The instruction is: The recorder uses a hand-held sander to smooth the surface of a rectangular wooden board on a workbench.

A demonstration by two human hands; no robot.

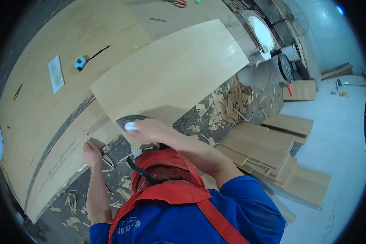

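My right hand point(149, 130) is closed round a dark, flat, iron-shaped tool point(139, 117) with a white part near its tip. The tool rests at the near left corner of a large pale wood panel point(171, 69), which lies slantwise across the work table point(122, 36). My left hand point(92, 153) is at the table's near edge, fingers curled beside a small grey-brown piece point(96, 143). Whether the fingers grip that piece is hard to make out.
A blue tape measure point(80, 63), white sheet point(56, 74), yellow-black pen-like tool point(17, 92) and red-handled scissors point(179, 3) lie on the table. Wood scraps point(234, 101) litter the floor. Stacked boards point(256, 144) and a lidded bucket point(268, 70) stand to the right.
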